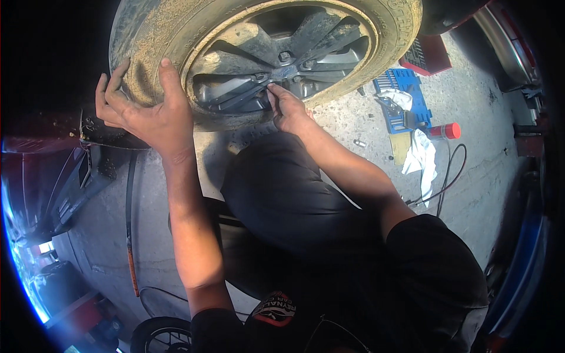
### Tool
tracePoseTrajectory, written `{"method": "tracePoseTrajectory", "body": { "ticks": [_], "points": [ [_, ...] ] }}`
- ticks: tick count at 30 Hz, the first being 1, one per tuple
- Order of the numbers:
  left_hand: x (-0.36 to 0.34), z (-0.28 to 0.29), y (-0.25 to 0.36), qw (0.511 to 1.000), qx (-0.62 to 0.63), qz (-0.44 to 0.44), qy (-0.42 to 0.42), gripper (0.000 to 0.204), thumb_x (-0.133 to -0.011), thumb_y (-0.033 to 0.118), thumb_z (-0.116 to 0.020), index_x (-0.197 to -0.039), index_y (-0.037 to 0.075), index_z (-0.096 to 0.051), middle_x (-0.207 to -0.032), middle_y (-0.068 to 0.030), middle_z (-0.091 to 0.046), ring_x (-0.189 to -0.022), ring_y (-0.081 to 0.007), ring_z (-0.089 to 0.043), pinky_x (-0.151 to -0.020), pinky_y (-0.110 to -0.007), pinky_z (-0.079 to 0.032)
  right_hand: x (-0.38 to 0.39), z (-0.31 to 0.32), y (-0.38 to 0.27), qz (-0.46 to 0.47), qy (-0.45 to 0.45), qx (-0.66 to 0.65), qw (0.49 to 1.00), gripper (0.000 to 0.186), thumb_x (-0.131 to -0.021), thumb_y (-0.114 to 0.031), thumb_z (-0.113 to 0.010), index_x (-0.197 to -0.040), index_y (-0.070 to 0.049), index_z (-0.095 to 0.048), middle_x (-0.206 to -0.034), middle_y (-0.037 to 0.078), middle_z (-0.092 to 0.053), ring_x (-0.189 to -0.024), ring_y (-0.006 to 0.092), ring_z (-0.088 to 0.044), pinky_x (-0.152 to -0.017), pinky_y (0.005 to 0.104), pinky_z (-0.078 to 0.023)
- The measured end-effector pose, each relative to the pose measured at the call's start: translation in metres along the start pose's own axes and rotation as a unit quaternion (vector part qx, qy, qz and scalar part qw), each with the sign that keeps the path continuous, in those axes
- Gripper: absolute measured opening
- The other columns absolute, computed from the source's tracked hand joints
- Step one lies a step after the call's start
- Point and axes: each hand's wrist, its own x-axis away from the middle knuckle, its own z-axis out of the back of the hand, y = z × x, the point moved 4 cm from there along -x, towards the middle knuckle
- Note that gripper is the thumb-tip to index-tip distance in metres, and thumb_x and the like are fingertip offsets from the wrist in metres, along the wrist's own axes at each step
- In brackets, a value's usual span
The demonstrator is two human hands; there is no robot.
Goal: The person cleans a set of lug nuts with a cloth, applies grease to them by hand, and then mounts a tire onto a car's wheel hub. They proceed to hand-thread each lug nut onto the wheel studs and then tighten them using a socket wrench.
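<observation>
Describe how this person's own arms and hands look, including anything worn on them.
The left hand and right hand are ungloved. Both forearms are uncovered, below short black sleeves. The black shirt's front carries a red-and-white emblem.

Ahead, a tyre (144,35) is encircling a wheel rim (321,59), the left hand (150,120) lying at the tyre's left, the right hand (289,112) at the rim. On the floor (353,130), a tool case (419,100) is lying rightward, beyond a cloth (421,159), a bar (129,217) leftward.
</observation>
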Motion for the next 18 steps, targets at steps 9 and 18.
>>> {"method": "tracePoseTrajectory", "body": {
  "ticks": [9,18],
  "points": [
    [0.000,0.000,-0.001,1.000,0.007,0.007,0.005,0.048,-0.078,0.021,-0.079,-0.117,0.005,-0.058,-0.131,-0.0201,-0.036,-0.127,-0.0343,-0.032,-0.108,-0.052,-0.026,0.005,-0.004,-0.003,-0.026,-0.018,-0.030,0.999,0.015,-0.090,0.001,-0.066,-0.104,0.004,-0.060,-0.109,0.010,-0.061,-0.101,0.0164,-0.064,-0.089,0.0177,-0.057],
    [-0.001,0.001,-0.005,1.000,0.021,0.011,-0.005,0.043,-0.080,0.020,-0.077,-0.116,0.005,-0.058,-0.132,-0.0201,-0.038,-0.131,-0.0331,-0.032,-0.110,-0.051,-0.024,-0.001,-0.002,0.009,-0.063,-0.005,-0.093,0.994,0.011,-0.097,-0.012,-0.061,-0.101,-0.002,-0.059,-0.099,0.007,-0.062,-0.089,0.0139,-0.063,-0.077,0.0189,-0.058]
  ]
}}
